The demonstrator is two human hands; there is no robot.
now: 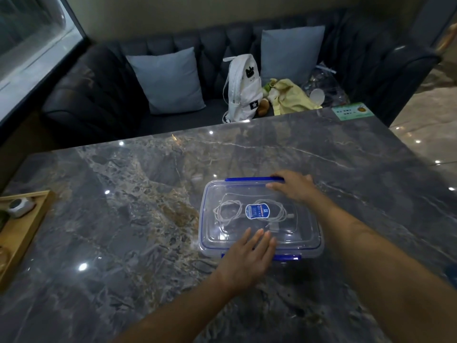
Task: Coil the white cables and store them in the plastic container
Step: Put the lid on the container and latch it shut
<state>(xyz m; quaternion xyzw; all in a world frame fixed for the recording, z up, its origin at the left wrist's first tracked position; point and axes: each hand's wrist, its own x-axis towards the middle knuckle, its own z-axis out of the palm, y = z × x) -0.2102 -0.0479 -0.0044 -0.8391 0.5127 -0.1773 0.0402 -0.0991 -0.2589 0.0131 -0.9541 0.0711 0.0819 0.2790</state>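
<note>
Clear plastic container point(306, 243), blue clips, lid on, sits mid-table point(123, 219); coiled white cables point(228, 210) visible inside. Left hand point(247, 258) flat, fingers spread on near lid edge; right hand point(294, 185) flat at far clip. Bare marble all round; wooden tray point(27, 233) well left.

A marble table point(148, 194) filled the view. At nine o'clock sat a wooden tray point(22, 233). Up at twelve, a dark sofa point(103, 95) carried two cushions point(170, 80), a white backpack point(243, 90) and yellow cloth point(291, 95).
</note>
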